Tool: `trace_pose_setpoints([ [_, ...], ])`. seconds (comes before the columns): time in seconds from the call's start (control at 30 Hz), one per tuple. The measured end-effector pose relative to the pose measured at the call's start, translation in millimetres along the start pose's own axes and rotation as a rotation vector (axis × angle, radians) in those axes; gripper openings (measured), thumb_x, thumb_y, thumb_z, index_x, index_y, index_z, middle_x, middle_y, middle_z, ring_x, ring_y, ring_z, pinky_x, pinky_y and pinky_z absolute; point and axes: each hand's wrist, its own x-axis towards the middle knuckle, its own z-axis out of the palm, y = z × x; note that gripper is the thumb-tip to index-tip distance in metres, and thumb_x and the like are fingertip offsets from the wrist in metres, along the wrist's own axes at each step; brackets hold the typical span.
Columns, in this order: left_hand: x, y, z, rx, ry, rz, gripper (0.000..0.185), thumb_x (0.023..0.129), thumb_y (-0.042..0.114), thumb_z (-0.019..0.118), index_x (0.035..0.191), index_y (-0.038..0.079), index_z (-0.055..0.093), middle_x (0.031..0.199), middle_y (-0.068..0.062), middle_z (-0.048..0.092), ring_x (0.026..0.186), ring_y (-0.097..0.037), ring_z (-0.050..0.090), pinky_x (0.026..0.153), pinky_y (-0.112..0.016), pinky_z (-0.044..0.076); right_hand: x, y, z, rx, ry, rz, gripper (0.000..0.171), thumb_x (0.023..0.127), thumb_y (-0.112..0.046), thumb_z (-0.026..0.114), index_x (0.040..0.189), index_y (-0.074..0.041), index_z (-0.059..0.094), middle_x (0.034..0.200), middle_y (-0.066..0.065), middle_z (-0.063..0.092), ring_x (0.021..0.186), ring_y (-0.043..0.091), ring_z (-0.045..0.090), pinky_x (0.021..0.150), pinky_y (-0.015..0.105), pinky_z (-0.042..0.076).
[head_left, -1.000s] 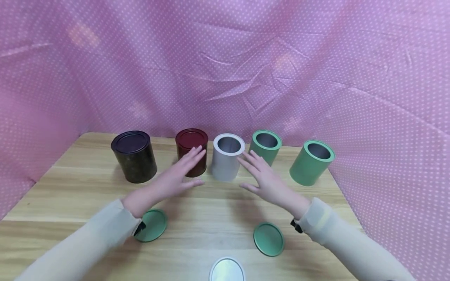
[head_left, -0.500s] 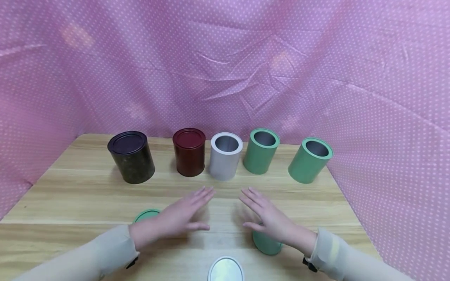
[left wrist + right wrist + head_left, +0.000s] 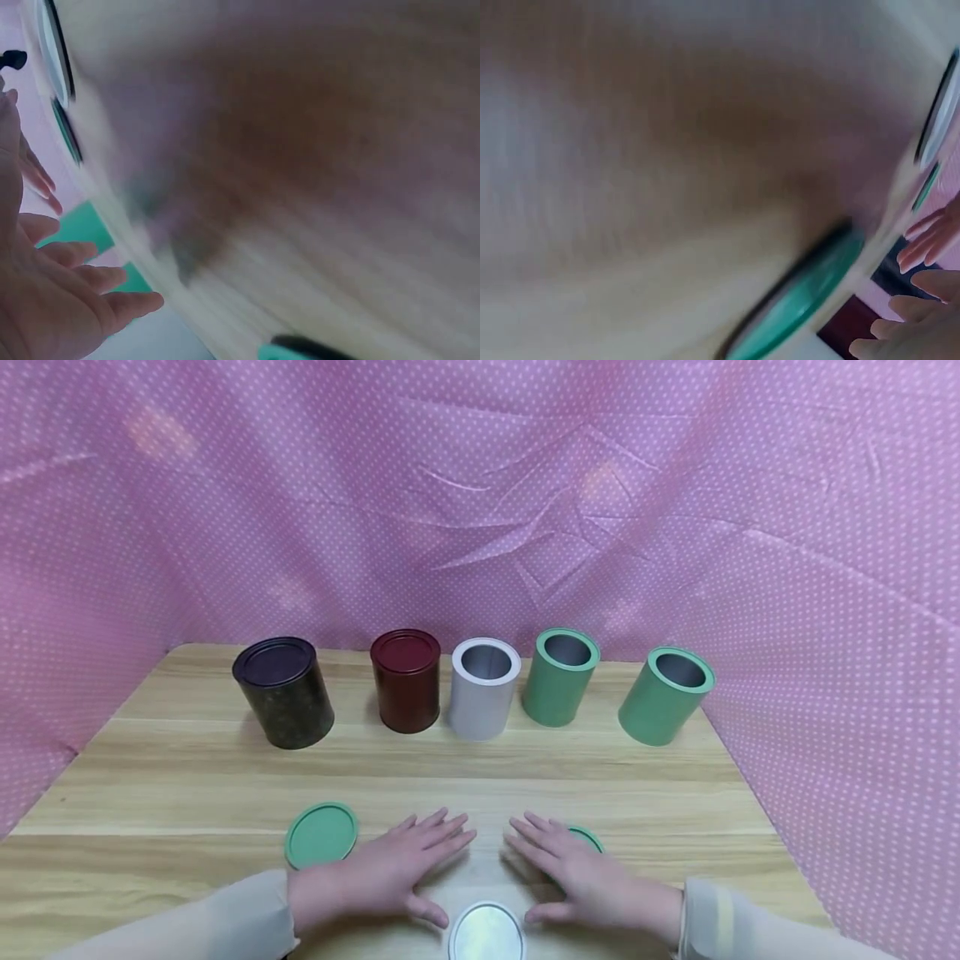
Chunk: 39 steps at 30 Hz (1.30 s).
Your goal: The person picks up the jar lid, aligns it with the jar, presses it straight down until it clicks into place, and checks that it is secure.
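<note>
Resting flat with fingers spread and holding nothing, left hand and right hand flank the round silver metal lid, just beside both thumbs on the wooden table.

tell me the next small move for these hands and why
Probably close both hands on the silver lid. The left hand and right hand lie open and flat on the table on either side of it, and the white can in the back row stands open without a lid.
</note>
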Motion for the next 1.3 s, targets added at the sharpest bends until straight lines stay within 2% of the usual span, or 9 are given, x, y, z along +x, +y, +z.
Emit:
trace_pose_setpoints([
  [0.17, -0.4, 7.8, 6.7, 0.053, -0.048, 0.036, 0.097, 0.077, 0.073, 0.056, 0.153, 0.018, 0.031, 0.158, -0.006, 0.03, 0.145, -0.035, 0.027, 0.111, -0.061, 0.031, -9.0, -4.2, 5.5, 0.007, -0.042, -0.032, 0.083, 0.086, -0.058, 0.06, 0.146, -0.004, 0.04, 0.153, 0.016, 0.038, 0.14, 0.035, 0.037, 0.107, 0.05, 0.04],
  [0.33, 1.4, 11.9, 12.1, 0.067, -0.07, 0.055, 0.094, 0.075, 0.073, 0.058, 0.151, 0.021, 0.036, 0.158, -0.004, 0.03, 0.144, -0.036, 0.028, 0.108, -0.065, 0.03, -17.3, -4.8, 8.8, 0.023, -0.079, -0.04, 0.085, 0.086, -0.061, 0.057, 0.147, -0.005, 0.04, 0.153, 0.014, 0.038, 0.139, 0.031, 0.039, 0.106, 0.047, 0.043],
  [0.47, 3.7, 16.7, 15.4, 0.101, -0.081, 0.073, 0.092, 0.074, 0.071, 0.061, 0.15, 0.022, 0.038, 0.158, -0.003, 0.03, 0.144, -0.038, 0.029, 0.106, -0.068, 0.03, -21.2, -4.2, 10.6, 0.009, -0.087, -0.101, 0.083, 0.087, -0.061, 0.056, 0.146, -0.005, 0.041, 0.152, 0.013, 0.04, 0.138, 0.03, 0.042, 0.104, 0.044, 0.045],
  [0.7, 5.2, 26.6, 20.5, 0.168, -0.138, 0.106, 0.084, 0.079, 0.072, 0.055, 0.148, 0.028, 0.04, 0.159, -0.003, 0.027, 0.144, -0.043, 0.025, 0.1, -0.073, 0.031, -26.5, -3.5, 14.2, -0.045, -0.105, -0.194, 0.078, 0.09, -0.058, 0.056, 0.144, -0.003, 0.044, 0.151, 0.016, 0.041, 0.137, 0.032, 0.042, 0.102, 0.041, 0.048],
  [1.07, 6.7, 40.7, 29.1, 0.258, -0.057, 0.056, 0.079, 0.075, 0.073, 0.059, 0.142, 0.032, 0.049, 0.154, -0.003, 0.038, 0.138, -0.043, 0.036, 0.093, -0.071, 0.04, -25.5, -5.3, 20.7, -0.076, -0.093, -0.209, 0.074, 0.086, -0.058, 0.06, 0.14, -0.008, 0.05, 0.149, 0.018, 0.042, 0.135, 0.034, 0.045, 0.098, 0.04, 0.051],
  [1.3, 5.8, 45.8, 32.6, 0.247, -0.051, 0.037, 0.075, 0.076, 0.071, 0.06, 0.139, 0.033, 0.052, 0.153, -0.002, 0.04, 0.137, -0.042, 0.039, 0.093, -0.069, 0.042, -28.2, -4.8, 22.1, -0.065, -0.086, -0.221, 0.072, 0.086, -0.056, 0.061, 0.139, -0.008, 0.052, 0.149, 0.017, 0.044, 0.134, 0.032, 0.046, 0.098, 0.039, 0.051],
])
